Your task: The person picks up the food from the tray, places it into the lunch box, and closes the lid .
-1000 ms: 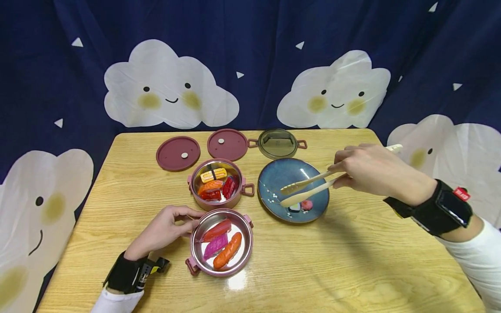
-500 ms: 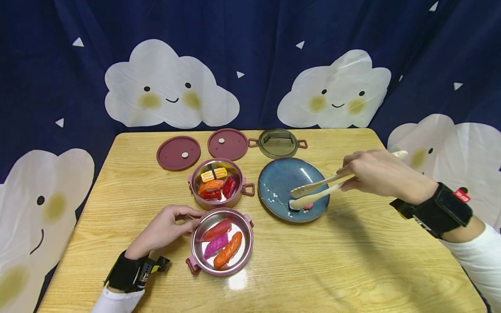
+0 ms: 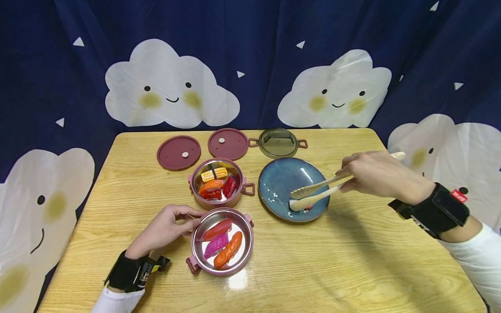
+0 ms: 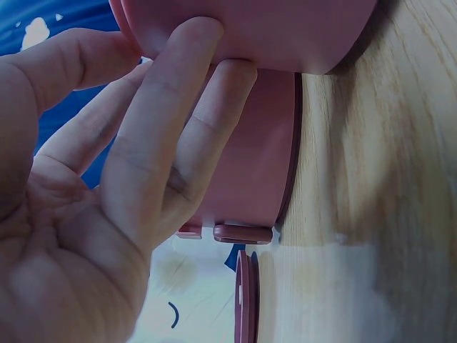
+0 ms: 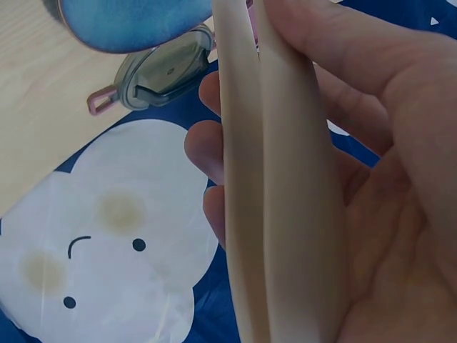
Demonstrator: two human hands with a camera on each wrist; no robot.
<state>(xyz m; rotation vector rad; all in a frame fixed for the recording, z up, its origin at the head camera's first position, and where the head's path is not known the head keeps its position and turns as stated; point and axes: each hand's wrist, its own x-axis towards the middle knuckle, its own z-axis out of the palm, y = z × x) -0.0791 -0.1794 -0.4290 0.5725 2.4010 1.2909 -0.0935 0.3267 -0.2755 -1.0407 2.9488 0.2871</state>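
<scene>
The round blue plate [image 3: 287,176] has white flowers [image 3: 272,195], the long tongs [image 5: 296,186] are cream, and both round pots [image 4: 300,36] are pink outside.

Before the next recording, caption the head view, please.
Right hand holds tongs over a blue plate; left hand touches a pink pot holding three food pieces.

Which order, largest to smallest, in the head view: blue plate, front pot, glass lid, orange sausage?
1. Blue plate and front pot: too close to rank; the pot sits nearer the camera
2. Glass lid
3. Orange sausage
</scene>
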